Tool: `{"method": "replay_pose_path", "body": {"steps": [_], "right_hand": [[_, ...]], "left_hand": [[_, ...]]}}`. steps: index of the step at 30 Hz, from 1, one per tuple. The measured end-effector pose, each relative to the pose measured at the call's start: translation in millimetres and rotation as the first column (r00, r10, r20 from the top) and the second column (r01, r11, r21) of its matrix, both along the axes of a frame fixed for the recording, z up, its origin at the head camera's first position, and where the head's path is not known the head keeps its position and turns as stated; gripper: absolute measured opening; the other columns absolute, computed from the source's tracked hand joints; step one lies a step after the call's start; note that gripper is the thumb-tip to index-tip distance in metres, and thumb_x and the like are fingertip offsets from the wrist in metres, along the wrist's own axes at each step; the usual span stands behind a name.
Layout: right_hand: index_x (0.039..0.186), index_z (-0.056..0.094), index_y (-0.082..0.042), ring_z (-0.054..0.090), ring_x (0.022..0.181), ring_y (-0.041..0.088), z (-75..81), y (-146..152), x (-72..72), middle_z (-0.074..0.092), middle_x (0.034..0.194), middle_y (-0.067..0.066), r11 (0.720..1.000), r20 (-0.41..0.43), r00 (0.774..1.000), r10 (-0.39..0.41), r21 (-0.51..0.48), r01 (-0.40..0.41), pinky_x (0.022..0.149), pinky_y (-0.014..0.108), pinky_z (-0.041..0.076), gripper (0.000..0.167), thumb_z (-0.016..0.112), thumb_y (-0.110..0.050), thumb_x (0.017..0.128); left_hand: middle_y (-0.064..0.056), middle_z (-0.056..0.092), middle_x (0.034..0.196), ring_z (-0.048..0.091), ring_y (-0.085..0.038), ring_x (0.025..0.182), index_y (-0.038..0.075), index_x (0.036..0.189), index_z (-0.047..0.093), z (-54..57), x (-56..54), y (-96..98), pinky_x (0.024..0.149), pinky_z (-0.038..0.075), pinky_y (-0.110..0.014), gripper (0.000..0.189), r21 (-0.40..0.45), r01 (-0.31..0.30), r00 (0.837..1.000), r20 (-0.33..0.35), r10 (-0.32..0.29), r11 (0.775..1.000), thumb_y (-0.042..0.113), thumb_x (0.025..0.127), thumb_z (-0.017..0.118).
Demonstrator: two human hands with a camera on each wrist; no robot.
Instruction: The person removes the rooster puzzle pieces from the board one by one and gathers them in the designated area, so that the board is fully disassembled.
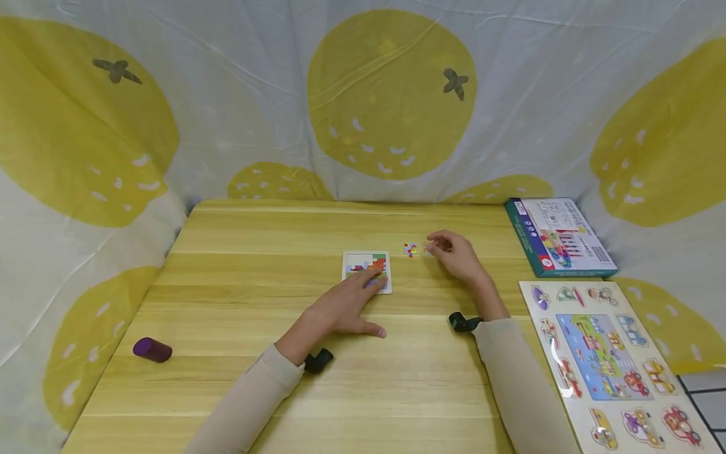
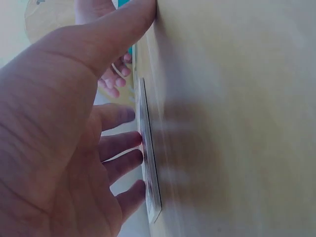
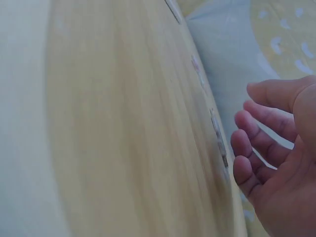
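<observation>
While the left hand [image 1: 346,306], fingers outstretched, likely steadies the puzzle [image 1: 363,260], the empty, half-curled right hand [image 1: 459,256] hovers by pieces [image 1: 411,250].

Long beige sleeves [image 1: 524,384] are worn, with a small, rounded black device [image 1: 319,361] beside each cuff [image 1: 288,364].
</observation>
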State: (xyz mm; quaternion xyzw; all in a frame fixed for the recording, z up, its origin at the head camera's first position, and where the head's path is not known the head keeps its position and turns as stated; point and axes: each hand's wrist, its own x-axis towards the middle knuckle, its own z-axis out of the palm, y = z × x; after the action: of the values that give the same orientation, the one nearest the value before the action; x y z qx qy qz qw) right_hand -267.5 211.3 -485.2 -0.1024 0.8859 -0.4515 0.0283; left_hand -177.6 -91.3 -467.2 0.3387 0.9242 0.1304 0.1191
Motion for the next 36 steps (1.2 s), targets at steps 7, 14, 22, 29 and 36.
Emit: {"method": "replay_pose_path", "body": {"steps": [7,14,22,29,36], "right_hand": [[0.13,0.067,-0.004,0.063,0.099,0.026,1.2,-22,2.2,0.069,0.11,0.012,0.998,-0.001,0.999,0.041,-0.053,-0.041,0.087,0.038,0.05,0.031,0.065,-0.02,0.103],[0.128,0.069,-0.006,0.066,0.103,0.024,-1.6,-41,0.8,0.073,0.112,0.009,0.993,-0.012,0.993,0.116,-0.036,-0.116,0.091,0.038,0.052,0.03,0.065,-0.02,0.102],[0.126,0.072,-0.01,0.064,0.106,0.025,-3.2,-57,0.0,0.069,0.122,0.01,0.981,-0.031,0.981,0.19,-0.019,-0.191,0.092,0.042,0.053,0.027,0.066,-0.02,0.102],[0.126,0.073,-0.015,0.064,0.109,0.024,-3.1,-70,1.7,0.069,0.124,0.008,0.972,-0.014,0.972,0.236,-0.006,-0.236,0.096,0.043,0.051,0.026,0.066,-0.019,0.101],[0.125,0.074,-0.013,0.063,0.102,0.022,-4.4,-80,2.1,0.069,0.118,0.008,0.965,-0.019,0.965,0.261,0.017,-0.26,0.088,0.039,0.051,0.025,0.067,-0.016,0.1]], "left_hand": [[-0.008,0.022,0.172,0.024,-0.034,0.158,0.017,0.163,0.033,0.6,-1.2,-4.8,0.127,0.021,-0.058,0.11,-0.039,-0.026,0.999,-0.022,0.025,0.999,0.079,0.08,0.069],[-0.009,0.026,0.171,0.027,-0.035,0.157,0.019,0.162,0.037,2.0,-5.2,-12.3,0.128,0.023,-0.051,0.098,-0.014,-0.023,1.0,-0.016,0.023,1.0,0.076,0.086,0.063],[-0.004,0.025,0.171,0.024,-0.029,0.158,0.024,0.162,0.035,2.5,-6.6,-13.9,0.128,0.022,-0.054,0.088,-0.014,-0.022,0.999,0.025,0.022,1.0,0.073,0.093,0.056],[-0.005,0.025,0.171,0.023,-0.029,0.159,0.02,0.162,0.036,3.7,-6.6,-13.0,0.127,0.022,-0.055,0.088,-0.005,-0.014,1.0,0.026,0.014,1.0,0.071,0.093,0.057],[-0.006,0.025,0.171,0.022,-0.031,0.159,0.019,0.162,0.036,3.1,-4.6,-10.6,0.127,0.023,-0.057,0.095,-0.026,-0.022,0.999,0.028,0.023,0.999,0.074,0.089,0.061]]}}
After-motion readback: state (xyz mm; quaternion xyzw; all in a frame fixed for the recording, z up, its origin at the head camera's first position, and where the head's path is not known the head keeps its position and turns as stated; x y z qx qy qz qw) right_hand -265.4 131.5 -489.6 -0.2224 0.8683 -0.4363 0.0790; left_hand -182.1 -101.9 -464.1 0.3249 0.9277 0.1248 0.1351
